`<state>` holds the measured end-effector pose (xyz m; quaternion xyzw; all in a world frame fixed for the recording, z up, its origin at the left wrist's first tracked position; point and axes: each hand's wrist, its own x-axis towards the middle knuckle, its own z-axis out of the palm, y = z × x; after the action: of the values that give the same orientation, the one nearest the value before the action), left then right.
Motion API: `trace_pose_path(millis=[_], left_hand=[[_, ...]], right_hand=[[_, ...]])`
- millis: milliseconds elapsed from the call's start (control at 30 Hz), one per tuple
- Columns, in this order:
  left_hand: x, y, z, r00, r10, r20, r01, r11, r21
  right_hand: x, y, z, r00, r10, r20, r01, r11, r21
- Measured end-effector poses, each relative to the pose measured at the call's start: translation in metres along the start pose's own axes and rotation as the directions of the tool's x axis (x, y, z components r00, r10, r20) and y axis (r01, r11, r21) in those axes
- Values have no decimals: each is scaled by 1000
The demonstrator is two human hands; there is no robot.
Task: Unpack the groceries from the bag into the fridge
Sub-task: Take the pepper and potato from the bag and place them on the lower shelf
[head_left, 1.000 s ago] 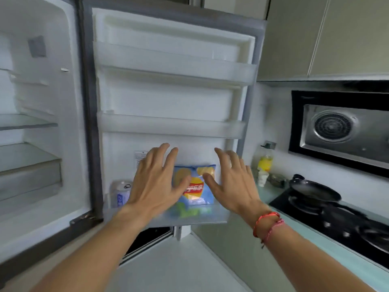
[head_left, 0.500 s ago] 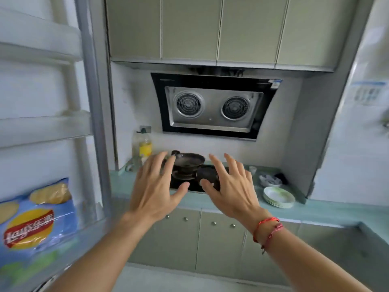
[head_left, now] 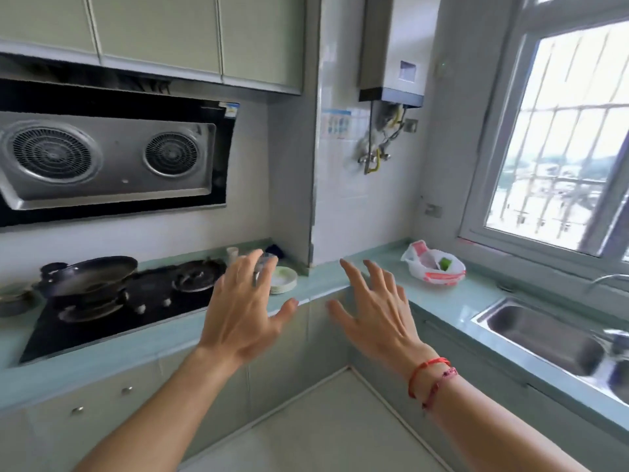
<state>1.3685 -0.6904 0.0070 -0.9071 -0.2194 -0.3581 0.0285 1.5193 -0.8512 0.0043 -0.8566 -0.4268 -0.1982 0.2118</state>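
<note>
Fridge gone; empty hands (head_left: 241, 321) nearer bag (head_left: 434, 270).

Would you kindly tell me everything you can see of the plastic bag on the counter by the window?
The bag is thin white plastic with red print, crumpled and slumped low with its mouth open upward. Something green shows inside; the rest of its contents cannot be made out. It rests on the pale green counter in the corner under the window, left of the sink. Nothing else touches it, and both hands are well short of it.

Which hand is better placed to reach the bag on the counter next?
Probably right: the right hand, open and empty, is nearer the white-and-red plastic grocery bag; the left hand hangs over toward the stove.
</note>
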Motion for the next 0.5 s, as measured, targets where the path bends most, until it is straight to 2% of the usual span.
trace_pose_path(millis=[200, 500], left_hand=[[39, 85, 47, 987, 159, 9, -156, 979, -128], [75, 174, 104, 961, 275, 21, -265, 942, -208]], right_hand=[[-22, 91, -32, 976, 212, -57, -217, 970, -106], [-36, 186, -55, 938, 329, -105, -344, 914, -213]])
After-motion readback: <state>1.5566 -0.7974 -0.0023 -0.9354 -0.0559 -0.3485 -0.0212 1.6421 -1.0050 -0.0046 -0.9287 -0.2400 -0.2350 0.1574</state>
